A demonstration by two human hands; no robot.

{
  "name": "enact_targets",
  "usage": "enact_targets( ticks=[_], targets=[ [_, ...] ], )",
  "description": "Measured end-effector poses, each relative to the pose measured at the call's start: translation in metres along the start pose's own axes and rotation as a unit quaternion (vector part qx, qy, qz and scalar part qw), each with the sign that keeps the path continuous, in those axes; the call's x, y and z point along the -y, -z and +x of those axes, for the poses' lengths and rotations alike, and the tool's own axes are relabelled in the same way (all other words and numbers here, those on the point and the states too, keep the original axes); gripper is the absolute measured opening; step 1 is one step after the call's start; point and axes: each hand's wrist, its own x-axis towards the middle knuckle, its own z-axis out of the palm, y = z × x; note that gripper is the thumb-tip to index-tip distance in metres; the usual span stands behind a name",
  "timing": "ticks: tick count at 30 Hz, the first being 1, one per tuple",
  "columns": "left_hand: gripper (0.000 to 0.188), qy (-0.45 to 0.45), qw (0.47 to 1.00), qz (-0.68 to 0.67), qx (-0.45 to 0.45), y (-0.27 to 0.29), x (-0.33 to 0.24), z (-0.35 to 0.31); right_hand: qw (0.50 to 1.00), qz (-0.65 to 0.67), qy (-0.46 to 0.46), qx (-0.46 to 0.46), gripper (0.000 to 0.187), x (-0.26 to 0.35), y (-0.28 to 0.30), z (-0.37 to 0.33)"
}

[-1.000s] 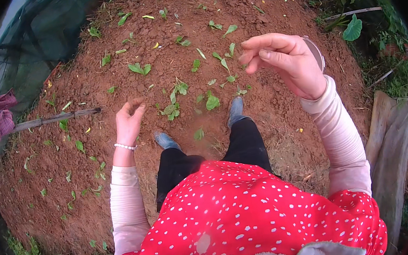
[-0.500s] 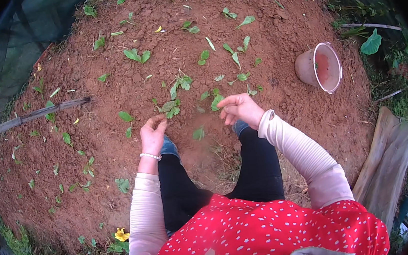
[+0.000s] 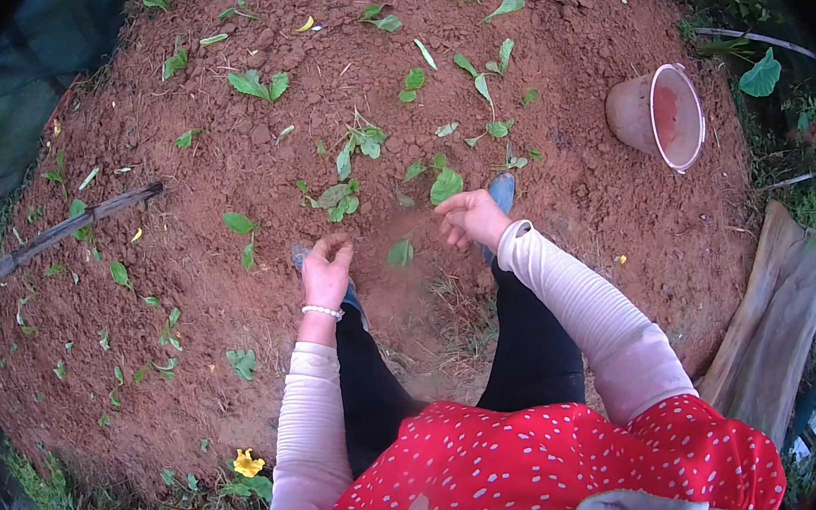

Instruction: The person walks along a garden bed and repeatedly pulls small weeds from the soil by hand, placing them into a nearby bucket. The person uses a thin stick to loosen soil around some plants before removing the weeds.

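Note:
My left hand (image 3: 328, 270), with a white bead bracelet (image 3: 323, 312) at the wrist, hovers over the soil by my foot. Its thumb and forefinger come together in a pinch; whatever may lie between them is too small to make out. My right hand (image 3: 472, 219) is above the ground near my other foot, fingers bent and apart, with no object visible in them. Just beyond it a leafy seedling (image 3: 445, 185) lies on the soil. Past my left hand lies another limp seedling (image 3: 337, 199). A single green leaf (image 3: 401, 251) shows between my hands.
Seedlings and loose leaves dot the reddish-brown soil (image 3: 229, 275). To the right a pale bucket (image 3: 636, 118) lies tilted, its inside stained reddish. A wooden pole (image 3: 64, 239) reaches in from the left. Weathered boards (image 3: 787, 312) lie at the right edge; a yellow flower (image 3: 248, 463) grows lower left.
The view has shifted slightly. My right hand has moved off the seedling, now lying just beyond it. My left hand has drawn back from its nearby seedling. Both feet show more.

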Motion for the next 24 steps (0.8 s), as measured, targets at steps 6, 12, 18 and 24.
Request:
enact_targets(
  ticks=[6, 12, 18, 24],
  targets=[
    [0.021, 0.035, 0.997, 0.069, 0.017, -0.024, 0.035, 0.000, 0.999, -0.027, -0.019, -0.027, 0.020, -0.036, -0.016, 0.049],
    [0.025, 0.064, 0.984, 0.167, 0.026, -0.044, 0.065, 0.008, 0.915, -0.378, 0.128, -0.062, 0.031, -0.077, -0.027, 0.117],
    [0.024, 0.065, 0.972, 0.218, 0.057, -0.052, 0.088, 0.016, 0.906, -0.404, 0.055, -0.110, 0.044, -0.064, -0.041, 0.156],
    [0.028, 0.037, 0.982, 0.163, 0.085, -0.060, 0.075, 0.024, 0.894, -0.436, 0.021, -0.102, 0.053, -0.077, -0.052, 0.205]
  ],
)
